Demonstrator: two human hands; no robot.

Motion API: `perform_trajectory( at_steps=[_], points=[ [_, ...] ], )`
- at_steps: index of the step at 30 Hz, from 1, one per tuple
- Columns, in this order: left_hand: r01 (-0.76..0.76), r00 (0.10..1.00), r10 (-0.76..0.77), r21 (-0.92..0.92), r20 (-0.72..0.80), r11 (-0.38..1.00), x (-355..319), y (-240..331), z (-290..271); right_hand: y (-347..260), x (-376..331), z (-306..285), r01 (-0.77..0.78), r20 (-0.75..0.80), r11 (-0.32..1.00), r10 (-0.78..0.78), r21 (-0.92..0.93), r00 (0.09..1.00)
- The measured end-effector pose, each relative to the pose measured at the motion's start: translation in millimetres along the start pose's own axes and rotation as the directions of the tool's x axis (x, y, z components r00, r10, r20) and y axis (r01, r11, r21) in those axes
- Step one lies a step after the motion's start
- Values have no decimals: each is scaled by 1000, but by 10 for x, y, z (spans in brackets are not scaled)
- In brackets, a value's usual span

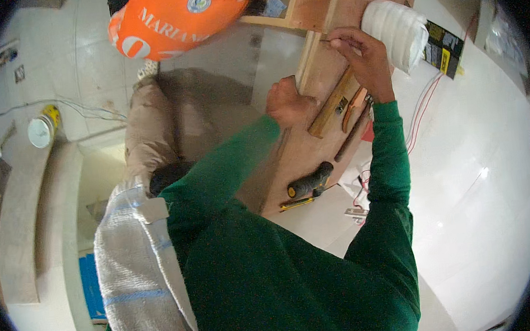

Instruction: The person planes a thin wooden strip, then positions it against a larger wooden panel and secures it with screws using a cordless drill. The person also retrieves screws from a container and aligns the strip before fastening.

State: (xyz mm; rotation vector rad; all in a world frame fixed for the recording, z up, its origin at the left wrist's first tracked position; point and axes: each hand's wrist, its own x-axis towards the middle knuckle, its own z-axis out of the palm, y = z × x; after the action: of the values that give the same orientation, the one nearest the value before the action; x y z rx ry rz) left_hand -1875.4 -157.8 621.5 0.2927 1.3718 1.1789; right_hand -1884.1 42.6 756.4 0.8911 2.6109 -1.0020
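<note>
My right hand (365,54) is closed in a pinch on a thin, dark, nail-like piece (325,40), held over a brown wooden board (289,164) close to its pale wooden strip (310,58). My left hand (291,102) is curled into a fist at the board's left side; whatever its fingers may hold is hidden. Below my right hand lie a wooden-handled tool (330,113), orange-handled pliers (354,105) and a dark bar (352,138). Nearer to me rest a black-and-yellow grip-handled tool (311,181) and a yellow utility knife (297,204).
A white padded roll (394,33) and a black-and-yellow box (444,49) stand beyond my right hand. Red wires (418,115) cross the white surface at right. Orange printed fabric (175,21), apparently a person's shirt, is at the far left, above a tan trouser leg (151,124). A bucket (41,131) stands left.
</note>
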Motion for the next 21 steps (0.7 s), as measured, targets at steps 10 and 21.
perform_trajectory(
  at_steps=[10, 21],
  points=[
    [78, 995, -59, -234, 86, 969, 45, -45, 3, 335, -749, 429, -9, -436, 1000, 11, 8, 900],
    [35, 997, -14, -274, 76, 961, -21, -2, -21, 249, -593, 457, 170, -331, 951, -253, -260, 909]
  ],
)
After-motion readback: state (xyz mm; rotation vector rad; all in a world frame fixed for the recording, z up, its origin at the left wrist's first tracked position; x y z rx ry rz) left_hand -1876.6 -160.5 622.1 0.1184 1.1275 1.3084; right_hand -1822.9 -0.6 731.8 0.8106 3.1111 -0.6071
